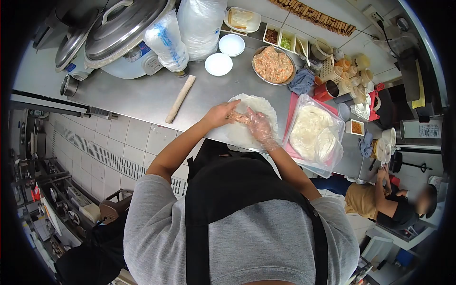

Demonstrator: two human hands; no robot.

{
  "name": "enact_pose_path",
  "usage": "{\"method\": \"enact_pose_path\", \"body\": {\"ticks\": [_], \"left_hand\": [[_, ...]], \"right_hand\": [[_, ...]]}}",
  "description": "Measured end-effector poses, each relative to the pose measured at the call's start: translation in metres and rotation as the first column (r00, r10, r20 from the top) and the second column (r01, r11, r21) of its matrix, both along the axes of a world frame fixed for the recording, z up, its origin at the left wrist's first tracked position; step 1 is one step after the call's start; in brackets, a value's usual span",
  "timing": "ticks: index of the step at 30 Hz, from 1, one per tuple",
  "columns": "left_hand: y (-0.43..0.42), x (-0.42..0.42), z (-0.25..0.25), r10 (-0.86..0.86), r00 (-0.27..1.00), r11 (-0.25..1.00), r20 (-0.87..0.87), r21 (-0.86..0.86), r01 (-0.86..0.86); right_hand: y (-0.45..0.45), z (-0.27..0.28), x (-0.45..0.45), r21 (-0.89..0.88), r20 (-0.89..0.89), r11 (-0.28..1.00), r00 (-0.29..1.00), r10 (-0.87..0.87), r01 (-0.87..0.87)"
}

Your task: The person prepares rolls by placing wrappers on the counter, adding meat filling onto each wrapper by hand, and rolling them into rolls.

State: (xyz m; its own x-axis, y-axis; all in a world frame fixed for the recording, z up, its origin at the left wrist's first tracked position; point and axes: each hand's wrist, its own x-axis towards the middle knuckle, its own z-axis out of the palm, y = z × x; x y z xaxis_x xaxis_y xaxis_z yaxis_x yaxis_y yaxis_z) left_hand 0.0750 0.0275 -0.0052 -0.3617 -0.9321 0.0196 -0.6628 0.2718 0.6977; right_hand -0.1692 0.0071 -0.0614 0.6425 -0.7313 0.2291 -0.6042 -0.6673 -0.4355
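Note:
A log of minced meat filling (240,118) lies on a thin white round sheet (261,101) at the counter's front edge. My left hand (221,115), bare, has its fingers curled round the filling's left end. At the other end my right hand (260,126), in a clear plastic glove, presses its fingers against the filling. Some fingertips are hidden. To the left lies a pale, rolled-up stick (180,99), apart from both hands. Behind the sheet stands a metal bowl heaped with minced filling (272,65).
Right of me, a clear plastic tub (340,128) holds white sheets or dough under film. White bowls (219,64), bagged stacks (202,28) and a large lidded cooker (128,35) stand at the back left. Sauce bottles (354,78) crowd the back right. Another person (368,199) works farther right.

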Motion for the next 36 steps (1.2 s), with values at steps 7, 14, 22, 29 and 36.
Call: {"method": "enact_pose_path", "body": {"ticks": [7, 14, 22, 29, 36], "left_hand": [[0.014, 0.008, -0.023, 0.244, 0.906, 0.969, -0.345, 0.112, -0.218], [0.015, 0.011, -0.012, 0.306, 0.911, 0.952, -0.277, 0.110, -0.286], [0.011, 0.001, -0.030, 0.192, 0.907, 0.978, -0.375, 0.148, -0.146], [0.009, -0.001, -0.013, 0.063, 0.978, 0.998, -0.198, 0.037, -0.057], [0.002, -0.001, -0.013, 0.007, 1.000, 1.000, 0.025, -0.012, -0.007]], "right_hand": [[-0.001, 0.045, 0.056, 0.171, 0.166, 0.981, 0.979, -0.121, 0.093], [-0.006, 0.061, 0.076, -0.016, 0.267, 1.000, 0.964, -0.007, 0.012], [-0.004, 0.036, 0.071, 0.060, 0.057, 0.998, 0.998, -0.009, 0.005], [-0.002, 0.028, 0.048, 0.047, 0.083, 0.999, 0.997, 0.000, -0.004], [-0.002, 0.017, 0.026, 0.008, 0.065, 1.000, 0.998, -0.009, 0.008]]}}
